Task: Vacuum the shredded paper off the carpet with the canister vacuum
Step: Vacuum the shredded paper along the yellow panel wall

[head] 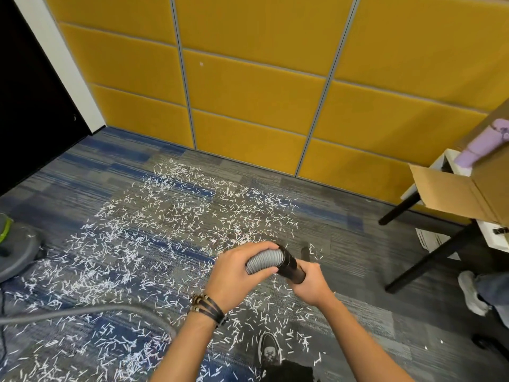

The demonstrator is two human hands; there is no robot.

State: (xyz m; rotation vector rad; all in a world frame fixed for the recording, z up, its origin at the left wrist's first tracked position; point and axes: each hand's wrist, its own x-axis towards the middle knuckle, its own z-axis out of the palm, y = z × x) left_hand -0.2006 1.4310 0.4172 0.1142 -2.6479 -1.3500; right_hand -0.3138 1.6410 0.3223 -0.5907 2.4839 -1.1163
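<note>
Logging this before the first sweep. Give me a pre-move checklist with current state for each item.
1. Left hand grips the grey hose: ok.
2. Right hand grips the black tube: ok.
3. Hose fully seated in the tube: they meet, but the lock is cannot tell.
4. Tube's mouth down on the carpet: cannot tell, as the hands hide its end.
5. Vacuum at the left edge switched on: cannot tell.
6. Shredded paper cleared: not ok. It lies scattered across the carpet.
</note>
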